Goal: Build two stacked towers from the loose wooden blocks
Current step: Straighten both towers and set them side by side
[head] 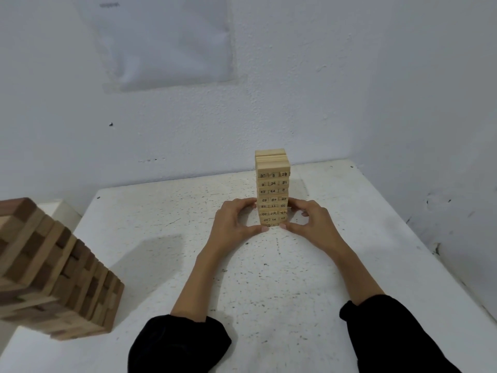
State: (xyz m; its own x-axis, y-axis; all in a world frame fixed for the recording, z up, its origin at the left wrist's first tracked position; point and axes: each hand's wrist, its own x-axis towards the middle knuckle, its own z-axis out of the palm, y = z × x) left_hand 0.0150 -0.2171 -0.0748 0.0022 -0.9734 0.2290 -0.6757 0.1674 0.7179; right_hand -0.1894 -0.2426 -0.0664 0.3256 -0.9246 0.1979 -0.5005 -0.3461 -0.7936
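Pale numbered tower (272,184), left hand (233,221) and right hand (314,222) gripping its base, lower digits seemingly blurred, darker tower (53,270) cropped

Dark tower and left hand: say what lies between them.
Head view: only bare table between the dark tower and left hand, crossed by a shadow.

Small tower (273,189): pale wood, upright, at 12 o'clock on the table (269,292), toward the far edge. Courses of three blocks, with black numbers printed on the end faces that show. The top course looks short of full width on its right side. Left hand (236,219) and right hand (313,220) clasp its lowest courses from either side, thumbs at the base front.

Large tower (53,273): bigger blocks, mixed light and dark brown, at 8 o'clock by the table's left edge. Blurred; appears to lean, though I cannot tell whether the lean is real.
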